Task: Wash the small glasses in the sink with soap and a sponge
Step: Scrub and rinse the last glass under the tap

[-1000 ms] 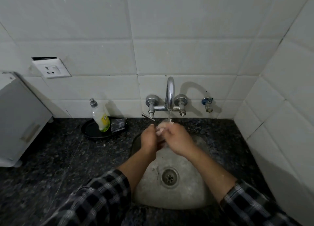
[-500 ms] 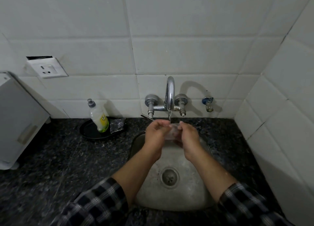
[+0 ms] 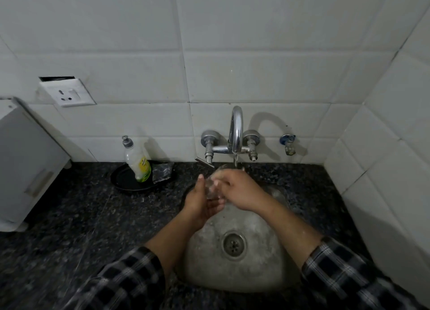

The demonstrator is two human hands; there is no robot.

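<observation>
A small clear glass (image 3: 212,186) is held over the back of the steel sink (image 3: 253,258), just below the spout of the chrome tap (image 3: 236,132). My left hand (image 3: 201,205) cups the glass from the left and below. My right hand (image 3: 239,188) grips it from the right, fingers curled over its top. Most of the glass is hidden by the fingers. A soap bottle (image 3: 137,160) with a yellow-green label stands on a black dish (image 3: 125,182), with a dark sponge (image 3: 162,171) beside it.
Dark speckled stone counter (image 3: 76,216) surrounds the sink. A white appliance (image 3: 25,160) stands at the far left. White tiled walls close the back and right side, with a wall socket (image 3: 67,93) and a small blue valve (image 3: 288,142).
The hands have shifted slightly left under the tap and closed together round the glass; the right hand now lies over its top where it was at its right side.
</observation>
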